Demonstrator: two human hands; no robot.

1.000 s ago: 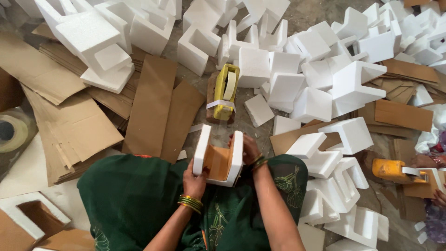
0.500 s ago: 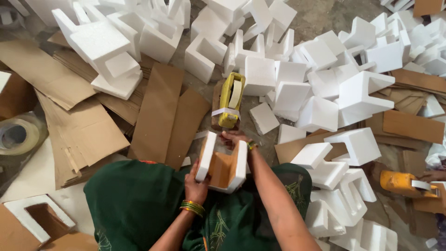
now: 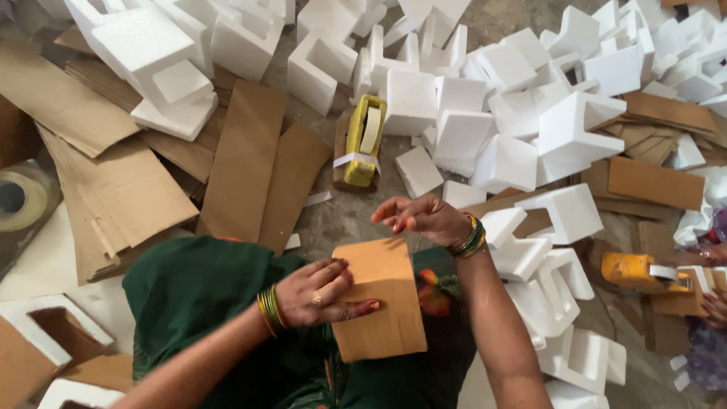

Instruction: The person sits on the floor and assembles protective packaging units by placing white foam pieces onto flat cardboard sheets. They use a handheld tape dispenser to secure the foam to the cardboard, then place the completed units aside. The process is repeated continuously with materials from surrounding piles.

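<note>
Two hands, left hand gripping cardboard box, right hand open above it

We see a bare grey floor. Flat cardboard sheets lie on it at the left, white foam blocks heap across the far and right side, and a yellow tape dispenser rests between them on the floor.
</note>
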